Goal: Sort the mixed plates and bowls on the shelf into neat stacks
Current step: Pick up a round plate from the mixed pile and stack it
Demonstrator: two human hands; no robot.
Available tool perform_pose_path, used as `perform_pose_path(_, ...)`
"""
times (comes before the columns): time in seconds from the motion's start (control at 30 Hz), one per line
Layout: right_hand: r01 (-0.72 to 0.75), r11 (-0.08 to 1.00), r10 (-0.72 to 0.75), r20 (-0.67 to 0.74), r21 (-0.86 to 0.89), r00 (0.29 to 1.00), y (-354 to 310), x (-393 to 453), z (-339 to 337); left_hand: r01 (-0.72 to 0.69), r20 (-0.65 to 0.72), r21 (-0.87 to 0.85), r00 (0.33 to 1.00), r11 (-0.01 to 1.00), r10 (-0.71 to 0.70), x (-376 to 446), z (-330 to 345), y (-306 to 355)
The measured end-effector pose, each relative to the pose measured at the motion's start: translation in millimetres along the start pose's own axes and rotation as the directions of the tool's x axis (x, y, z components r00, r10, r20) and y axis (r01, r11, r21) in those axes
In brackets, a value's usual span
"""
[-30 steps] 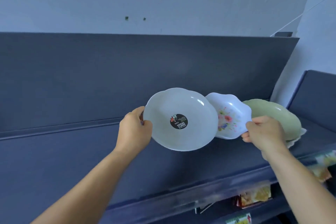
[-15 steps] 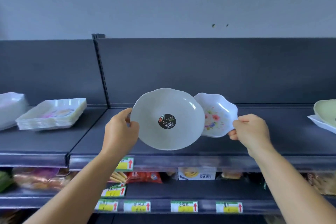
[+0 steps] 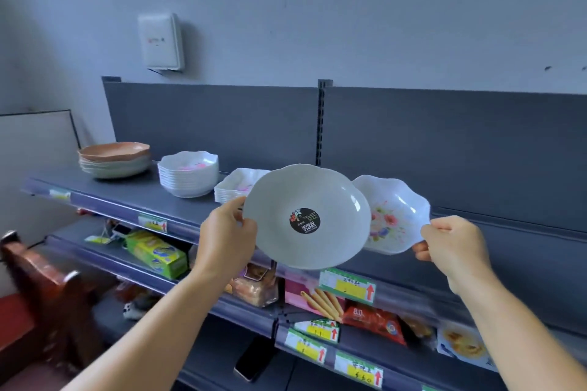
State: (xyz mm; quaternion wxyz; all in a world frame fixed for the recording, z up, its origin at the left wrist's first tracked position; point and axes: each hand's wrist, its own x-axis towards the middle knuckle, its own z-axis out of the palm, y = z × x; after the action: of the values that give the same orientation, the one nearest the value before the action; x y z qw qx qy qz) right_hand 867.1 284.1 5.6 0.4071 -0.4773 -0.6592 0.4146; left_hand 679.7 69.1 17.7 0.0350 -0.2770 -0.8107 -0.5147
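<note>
My left hand (image 3: pixel 226 238) grips the left rim of a pale grey plate (image 3: pixel 286 197) with a round black sticker, held tilted in the air before the top shelf (image 3: pixel 127 197). My right hand (image 3: pixel 452 247) pinches the right rim of a small white floral bowl (image 3: pixel 394 216), partly hidden behind the grey plate. On the shelf to the left stand a stack of round plates with a pink one on top (image 3: pixel 114 159), a stack of white floral bowls (image 3: pixel 189 173) and a stack of white square dishes (image 3: pixel 232 187), partly hidden by the plate.
Lower shelves hold snack packets (image 3: pixel 374 320), a green and yellow box (image 3: pixel 155 252) and yellow price tags (image 3: pixel 347 287). A dark phone (image 3: pixel 254 359) lies on the lowest shelf. A red wooden piece of furniture (image 3: pixel 41 282) stands at lower left. A white box (image 3: pixel 160 41) hangs on the wall.
My view has swung left along the shelf, bringing the round plate stack and bowl stack into sight. Both hands have kept their hold on the grey plate and the floral bowl.
</note>
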Motion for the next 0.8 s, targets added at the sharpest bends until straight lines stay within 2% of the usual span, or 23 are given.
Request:
perform_pose_path(0.17, 0.020, 1.000, -0.020, 0.083, 0.003, 0.996, -24, 4, 56, 0.031, -0.057, 0.014, 0.998, 0.999, -0.030, 25, -30, -24)
perform_pose_path(0.3, 0.049, 0.999, -0.049, 0.121, 0.009, 0.991, -44, 14, 105, 0.074, -0.102, -0.060, 0.992, 0.995, -0.080, 54, -48, -43)
perform_pose_path(0.53, 0.034, 0.998, -0.043, 0.171, 0.055, 0.984, -78, 44, 191, 0.102, -0.158, -0.103, 0.980, 0.989, -0.118, 135, -65, -72)
perform_pose_path(0.8, 0.052, 0.996, -0.067, 0.213, 0.077, 0.975, -114, 78, 274, 0.093, -0.251, -0.078, 0.962, 0.993, -0.110, 222, -86, -106)
